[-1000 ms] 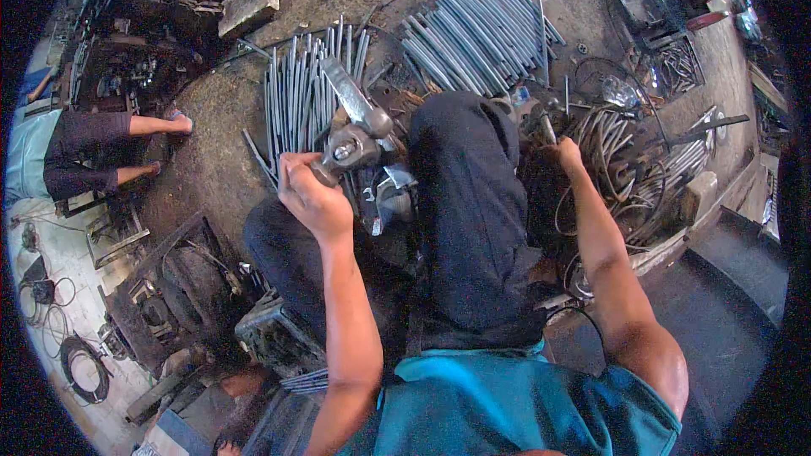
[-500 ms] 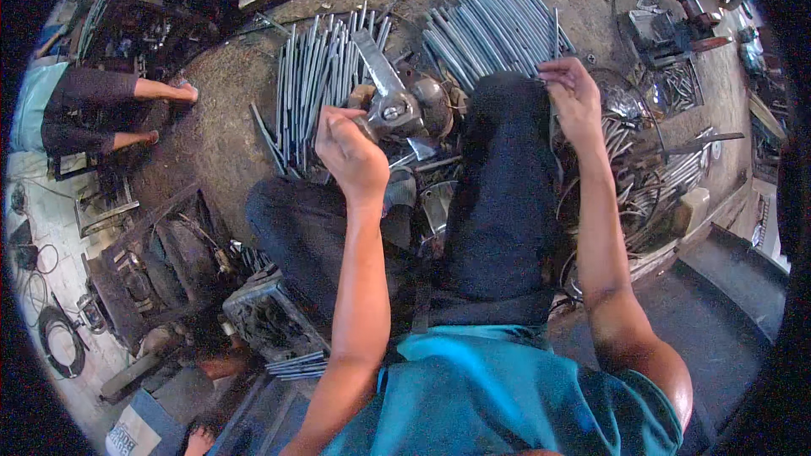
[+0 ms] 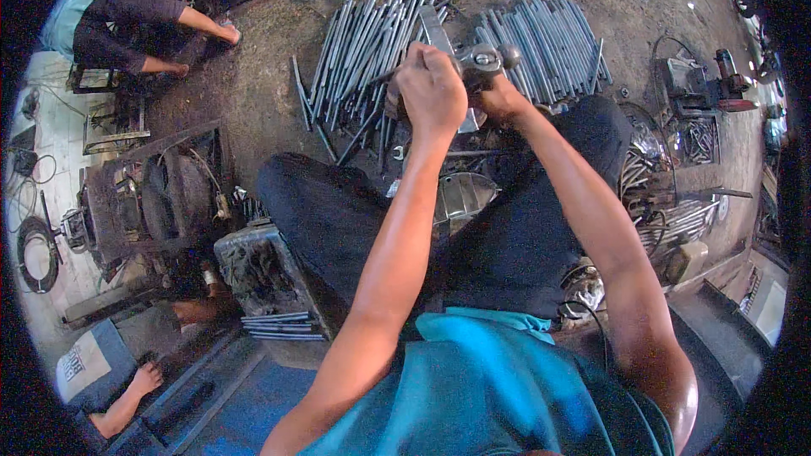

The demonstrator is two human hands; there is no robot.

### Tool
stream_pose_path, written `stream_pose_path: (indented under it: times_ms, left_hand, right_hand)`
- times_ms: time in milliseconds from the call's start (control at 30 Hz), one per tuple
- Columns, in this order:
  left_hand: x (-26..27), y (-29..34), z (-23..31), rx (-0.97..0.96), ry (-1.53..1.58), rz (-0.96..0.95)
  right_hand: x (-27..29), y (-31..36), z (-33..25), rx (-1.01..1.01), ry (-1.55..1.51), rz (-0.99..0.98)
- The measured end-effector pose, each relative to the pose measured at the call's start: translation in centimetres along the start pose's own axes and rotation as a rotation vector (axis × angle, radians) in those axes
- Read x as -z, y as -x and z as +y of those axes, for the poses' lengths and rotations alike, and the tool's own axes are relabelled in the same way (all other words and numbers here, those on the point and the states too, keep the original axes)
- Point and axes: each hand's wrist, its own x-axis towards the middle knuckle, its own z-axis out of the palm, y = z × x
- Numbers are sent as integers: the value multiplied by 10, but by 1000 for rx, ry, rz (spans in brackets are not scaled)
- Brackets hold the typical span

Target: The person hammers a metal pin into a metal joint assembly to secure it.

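My left hand (image 3: 435,91) is closed in a fist against the left side of a grey metal fixture (image 3: 481,62), which has a large bolt head, a rounded knob and a flat bar (image 3: 432,27) sticking up and away. What the fist grips is hidden. Just below the fixture, my right hand (image 3: 503,101) reaches in from the right; its fingertips disappear behind the metal. Beyond my hands, a heap of grey metal rods (image 3: 359,55) lies to the left. A second heap of rods (image 3: 545,46) spreads to the right.
An open-end wrench (image 3: 399,152) lies between my knees. Several rods (image 3: 283,326) rest on a block at my left. A machine with a reddish disc (image 3: 737,105) stands far right. One co-worker's legs (image 3: 207,24) show far left; another person's hand (image 3: 148,377) is lower left.
My right hand has left the near edge of the right rod heap and come in beside my left hand at the fixture. The whole view has shifted, with the fixture now farther right.
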Motion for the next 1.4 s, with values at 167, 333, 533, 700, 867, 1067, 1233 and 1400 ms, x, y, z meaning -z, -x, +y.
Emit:
stream_pose_path:
  times_ms: [167,333,533,700,867,1067,1233,1400]
  left_hand:
    - [1,1,13,160,96,-122]
    - [-7,-20,-2,620,422,-245]
    - [24,-49,2,817,732,-490]
    - [-2,-24,3,962,782,-453]
    - [-49,-8,3,975,607,-404]
    - [-83,5,-12,930,520,-502]
    - [-102,5,-26,1022,581,-546]
    - [-123,11,-25,1131,626,-625]
  right_hand:
    - [-5,-2,10,140,-122,80]
    - [5,5,10,75,-182,118]
    - [7,37,-30,-1,-421,126]
    - [3,48,-27,-25,91,465]
    - [19,47,14,-239,369,472]
    - [33,60,18,-336,87,526]
    - [47,71,-3,-472,359,536]
    - [59,86,18,-504,392,560]
